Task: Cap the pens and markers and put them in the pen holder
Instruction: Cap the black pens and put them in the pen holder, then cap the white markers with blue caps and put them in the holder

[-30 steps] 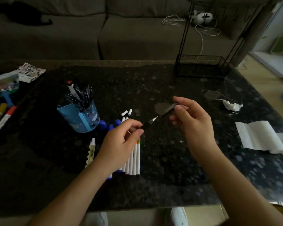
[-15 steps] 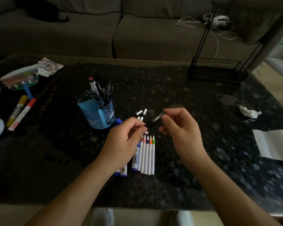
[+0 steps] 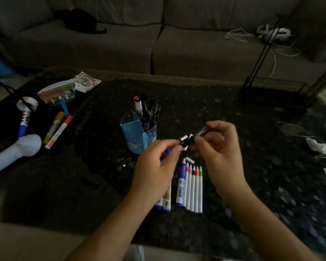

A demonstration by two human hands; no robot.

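Closer together than a second ago, your hands meet at frame centre: your left hand (image 3: 158, 166) pinches the dark cap (image 3: 187, 141), your right hand (image 3: 218, 153) pinches the pen (image 3: 202, 131), just right of the holder (image 3: 137, 134). If misaligned, the cap may slip off the tip and drop among the markers (image 3: 193, 187) below.

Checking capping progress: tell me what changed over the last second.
The hands closed together: the left hand pushed the cap toward the right hand, over the pen; its silver tip no longer shows. Both hands kept their grips. The holder and the row of markers stayed put.
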